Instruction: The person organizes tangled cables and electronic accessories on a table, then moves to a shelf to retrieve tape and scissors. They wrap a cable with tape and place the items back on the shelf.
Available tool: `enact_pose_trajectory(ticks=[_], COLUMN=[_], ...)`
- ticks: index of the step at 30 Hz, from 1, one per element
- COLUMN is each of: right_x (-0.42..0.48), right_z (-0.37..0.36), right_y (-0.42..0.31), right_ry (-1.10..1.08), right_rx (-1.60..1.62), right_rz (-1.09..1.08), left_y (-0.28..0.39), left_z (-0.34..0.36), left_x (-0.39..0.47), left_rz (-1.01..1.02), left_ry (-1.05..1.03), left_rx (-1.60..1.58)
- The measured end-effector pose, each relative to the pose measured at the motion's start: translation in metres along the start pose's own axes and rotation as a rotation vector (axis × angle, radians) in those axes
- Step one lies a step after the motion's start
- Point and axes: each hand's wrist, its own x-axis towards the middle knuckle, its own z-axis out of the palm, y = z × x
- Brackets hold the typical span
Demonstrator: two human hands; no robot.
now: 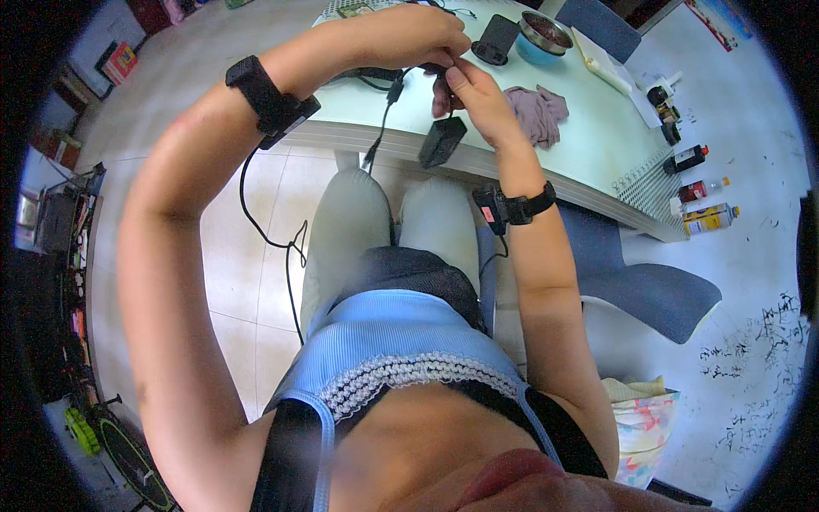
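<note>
Over the near edge of the glass-topped table, my left hand and my right hand meet, both gripping a black cable whose held part is mostly hidden by the fingers. A black power adapter brick hangs below my right hand, tilted. Left of it, a thin black cord with an inline connector runs down past the table edge to a plug end. More black cable lies on the table behind my left wrist. Each wrist wears a black strap with a small device.
To the right on the table are a mauve cloth, a black stand, a steel bowl in a blue one and an open notebook. Several bottles stand past the table's right end, near a grey chair.
</note>
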Motion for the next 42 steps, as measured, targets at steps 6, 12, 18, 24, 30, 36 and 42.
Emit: enact_pose_trajectory(ticks=[6, 12, 18, 24, 30, 36, 42], right_x=[0.004, 0.009, 0.008, 0.010, 0.008, 0.005, 0.002], right_z=[-0.017, 0.013, 0.000, -0.011, -0.011, -0.007, -0.019], right_y=[-0.006, -0.022, -0.018, -0.021, -0.015, -0.013, -0.029], right_ry=[0.006, 0.082, 0.031, 0.033, 0.136, 0.129, -0.126], right_rx=[-0.109, 0.234, 0.121, -0.024, 0.014, 0.108, 0.240], right_rz=[-0.037, -0.104, -0.054, -0.118, -0.036, -0.007, 0.070], left_y=[-0.001, 0.011, -0.005, -0.020, -0.025, 0.021, 0.013], left_z=[-0.001, -0.019, -0.013, 0.015, 0.014, -0.004, 0.008], left_x=[0.003, 0.002, 0.003, -0.001, -0.004, 0.003, 0.001], left_rz=[-0.111, -0.285, -0.436, -0.640, -0.720, -0.032, -0.227], left_ry=[0.141, 0.269, 0.341, 0.546, 0.430, 0.294, -0.027], left_rx=[-0.244, -0.274, -0.237, -0.977, -1.004, 0.201, 0.234])
